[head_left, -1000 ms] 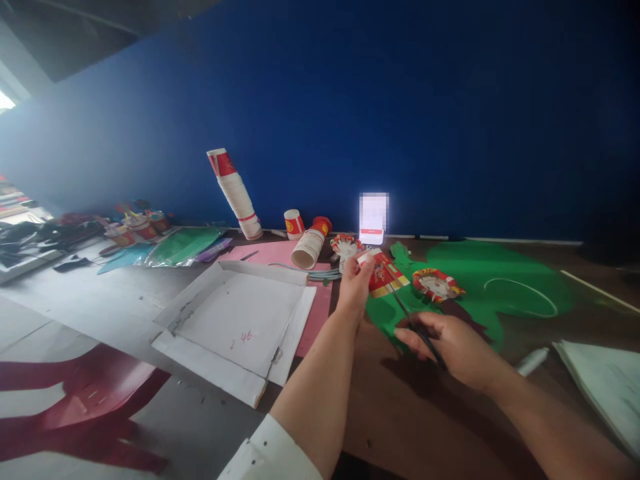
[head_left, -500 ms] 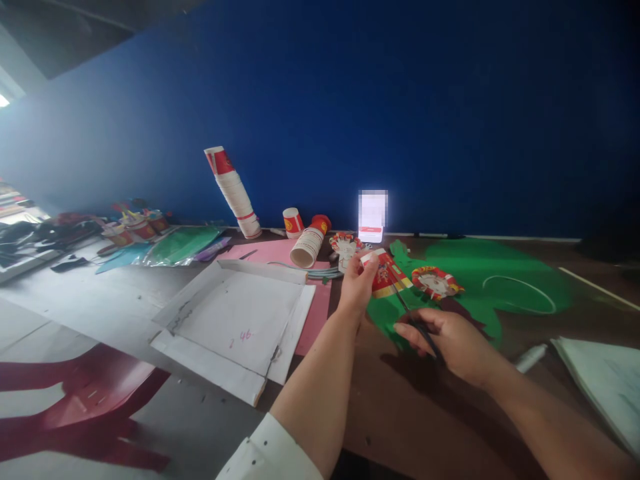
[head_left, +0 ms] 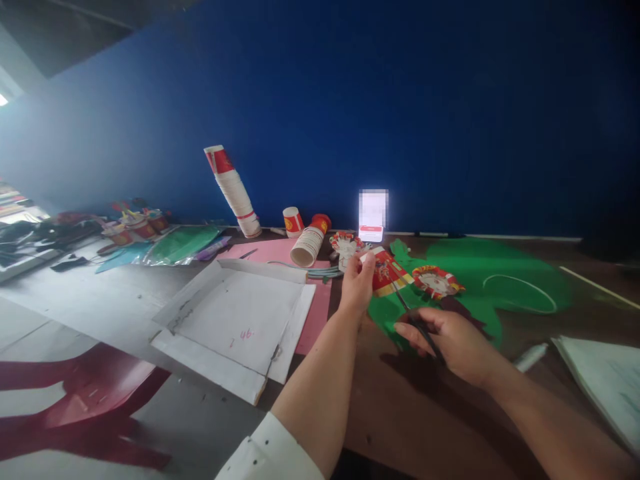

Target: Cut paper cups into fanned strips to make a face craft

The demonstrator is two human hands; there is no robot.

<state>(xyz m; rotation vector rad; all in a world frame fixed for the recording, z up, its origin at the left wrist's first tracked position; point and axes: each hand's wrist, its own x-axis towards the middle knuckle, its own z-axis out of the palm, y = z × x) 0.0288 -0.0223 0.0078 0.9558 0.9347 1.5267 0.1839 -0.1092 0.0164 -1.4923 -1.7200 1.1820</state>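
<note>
Since half a second ago, little has moved: the red paper cup has shifted slightly rightward with the left hand, and the scissors have followed. The things around them keep their places.

From the left, a shallow white box sits partly over a pink sheet, beside the work rather than under it. Behind it, 1 tall stack of cups leans back towards the blue wall, which probably keeps it up. A lit phone stands at the wall, presumably so its screen faces the worker.

The left thumb and fingers pinch the cup by its narrow end, off the table, likely leaving the yellow-banded rim free for the blades. The right hand is wrapped round the scissors' handles, the blades meeting that rim; how far they are parted I cannot tell. The 2 hands are apart. Just right of the cup, 1 fringed cup rests on the green sheet.
</note>
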